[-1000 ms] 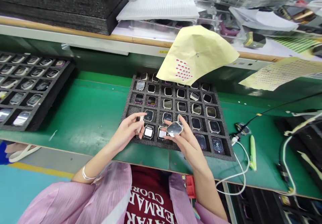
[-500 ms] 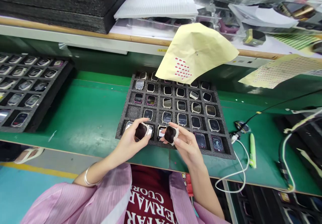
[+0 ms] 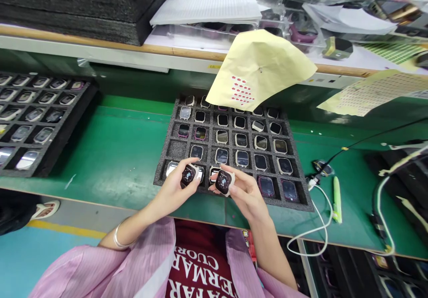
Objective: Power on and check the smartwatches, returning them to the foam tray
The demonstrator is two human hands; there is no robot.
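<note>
My left hand (image 3: 174, 188) is closed round a dark watch (image 3: 189, 174), its screen lit with a face. A second watch (image 3: 224, 182) with a pale case and lit screen sits between the fingers of my right hand (image 3: 249, 194). Both watches are held over the near edge of a black foam tray (image 3: 302, 192), whose compartments hold several watches with pale or purple cases. The compartment at the left of its second row from the front holds no watch. Under my hands, part of the front row is hidden.
Another foam tray (image 3: 53, 153) of watches lies at the left. A yellow paper (image 3: 262, 68) hangs over the middle tray's back edge. On the right are a green pen-like tool (image 3: 337, 200), a white cable (image 3: 326, 229) and a black cable. Papers and foam blocks fill the shelf.
Both held watch screens, dark before, now show lit faces. The right-hand watch has shifted slightly left. At the lower left, a person's sandalled foot has moved right.
</note>
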